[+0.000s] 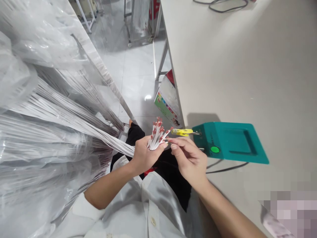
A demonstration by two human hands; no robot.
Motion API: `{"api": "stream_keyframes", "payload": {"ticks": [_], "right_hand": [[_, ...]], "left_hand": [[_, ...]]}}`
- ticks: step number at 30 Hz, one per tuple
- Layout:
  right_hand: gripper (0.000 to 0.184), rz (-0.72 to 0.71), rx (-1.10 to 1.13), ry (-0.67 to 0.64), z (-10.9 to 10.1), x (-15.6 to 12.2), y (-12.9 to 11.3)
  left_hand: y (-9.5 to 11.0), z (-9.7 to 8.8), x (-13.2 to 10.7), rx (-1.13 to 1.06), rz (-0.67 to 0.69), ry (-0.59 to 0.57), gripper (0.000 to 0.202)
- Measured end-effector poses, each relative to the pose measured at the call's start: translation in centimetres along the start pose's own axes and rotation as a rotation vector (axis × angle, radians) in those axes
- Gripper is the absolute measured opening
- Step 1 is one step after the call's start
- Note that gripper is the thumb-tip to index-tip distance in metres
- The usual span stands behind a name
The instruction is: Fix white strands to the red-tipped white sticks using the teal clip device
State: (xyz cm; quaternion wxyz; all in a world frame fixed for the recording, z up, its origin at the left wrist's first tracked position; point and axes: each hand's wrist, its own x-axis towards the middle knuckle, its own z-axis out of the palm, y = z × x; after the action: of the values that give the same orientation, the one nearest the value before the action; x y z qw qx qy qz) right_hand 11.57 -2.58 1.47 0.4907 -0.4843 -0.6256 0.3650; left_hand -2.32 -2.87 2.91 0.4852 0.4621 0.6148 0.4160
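Note:
My left hand is closed around a bundle of thin white wires with red tips, the tips fanning upward. The bundle trails off to the left into a large mass of white wires. My right hand pinches one red-tipped wire at the bundle's right side, fingers pressed together. Just right of the tips, a teal box-shaped machine with a green button sits at the table's edge, and a yellow piece sticks out of its left side.
A pale table fills the right side, with a black cable at its far end. Clear plastic bags cover the wire stacks on the left. A colourful carton stands on the glossy floor under the table.

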Motion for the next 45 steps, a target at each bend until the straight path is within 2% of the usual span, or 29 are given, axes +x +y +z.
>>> {"api": "stream_keyframes", "payload": {"ticks": [3, 6, 10, 15, 20, 26, 28, 30, 32, 34, 36, 41, 45], "right_hand": [[0.013, 0.011, -0.020, 0.013, 0.3, 0.0, -0.2], [0.006, 0.099, 0.003, 0.042, 0.7, 0.1, -0.4], [0.009, 0.236, 0.182, 0.010, 0.9, 0.6, -0.6], [0.011, 0.254, 0.373, -0.049, 0.9, 0.8, -0.4], [0.016, 0.189, 0.340, -0.075, 0.6, 1.1, -0.2], [0.018, 0.003, 0.106, -0.120, -1.7, 2.3, -0.5], [0.017, -0.076, 0.037, -0.188, -2.5, 2.7, -0.9], [0.012, -0.134, -0.008, -0.311, -3.1, 3.0, -1.3], [0.009, -0.140, -0.017, -0.429, -3.3, 3.3, -1.7], [0.013, -0.089, 0.045, -0.489, -3.2, 3.4, -2.0], [0.014, 0.014, 0.202, -0.468, -2.6, 3.3, -2.2], [0.022, 0.350, 0.655, -0.245, 0.5, 1.8, -2.0], [0.023, 0.493, 0.789, -0.116, 2.1, 0.9, -1.7]], "left_hand": [[-0.6, 0.1, 0.0, 0.013, 0.010, -0.010, 0.015], [-0.4, 0.0, 0.0, 0.012, 0.015, -0.015, 0.015], [1.0, -0.4, 0.0, -0.038, -0.023, -0.036, 0.014], [1.8, -0.7, -0.1, -0.112, -0.095, -0.127, 0.020], [1.2, -0.8, -0.1, -0.168, -0.098, -0.157, 0.021], [1.6, -1.1, 0.0, -0.084, -0.096, -0.202, 0.022], [1.7, -1.3, 0.1, -0.045, -0.074, -0.239, 0.024], [1.7, -1.5, 0.2, -0.028, -0.047, -0.289, 0.023], [1.6, -1.8, 0.3, -0.054, -0.037, -0.350, 0.022], [1.5, -2.2, 0.4, -0.109, -0.060, -0.397, 0.024], [1.4, -2.4, 0.5, -0.195, -0.100, -0.402, 0.027], [1.0, -2.5, 0.3, -0.428, -0.148, -0.340, 0.027], [0.8, -2.0, -0.1, -0.536, -0.132, -0.289, 0.022]]}}
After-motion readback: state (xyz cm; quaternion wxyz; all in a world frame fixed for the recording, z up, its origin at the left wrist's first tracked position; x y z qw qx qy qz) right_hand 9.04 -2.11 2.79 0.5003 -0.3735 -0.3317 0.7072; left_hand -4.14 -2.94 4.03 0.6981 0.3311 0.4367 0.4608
